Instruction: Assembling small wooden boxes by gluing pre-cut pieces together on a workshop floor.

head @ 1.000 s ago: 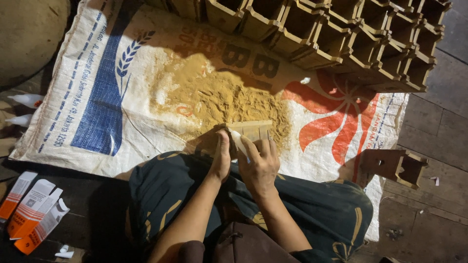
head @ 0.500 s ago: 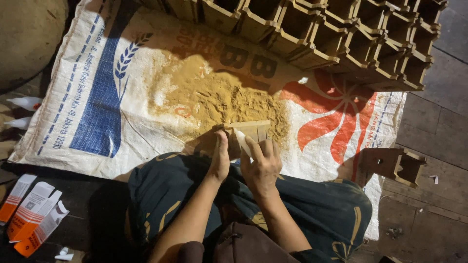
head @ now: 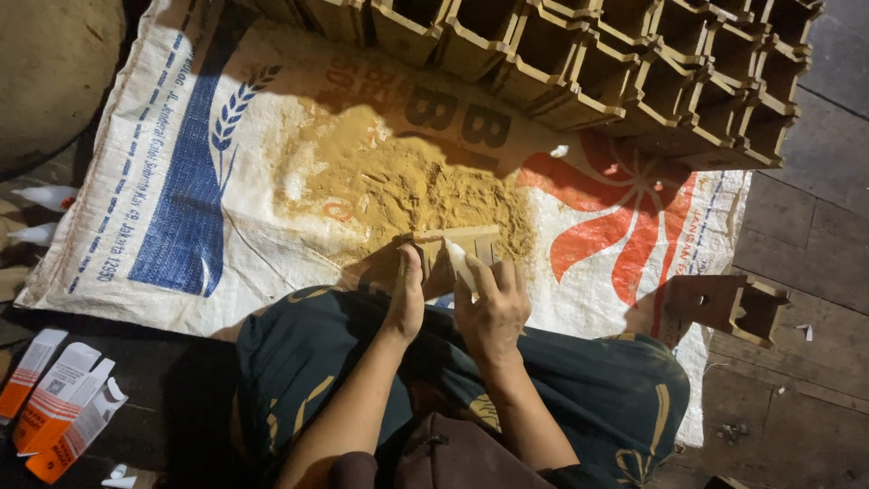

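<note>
My left hand (head: pixel 405 297) steadies a small open wooden box (head: pixel 471 243) at its left side, thumb up along the edge. My right hand (head: pixel 493 303) grips a small white tube-like applicator (head: pixel 459 261), its tip against the box. The box lies on a pile of yellow-brown sawdust (head: pixel 398 186) spread over a printed white woven sack (head: pixel 181 163). I sit with a dark patterned cloth (head: pixel 579 389) over my legs.
A stack of several identical wooden boxes (head: pixel 634 63) lines the sack's far edge. One more box (head: pixel 729 303) lies on the plank floor at right. Orange and white cartons (head: pixel 59 407) lie at lower left, white tubes (head: pixel 41 195) at left, a large round shape (head: pixel 45 63) top left.
Both hands stay on the box; the right hand has shifted slightly along the box edge with the white tube.
</note>
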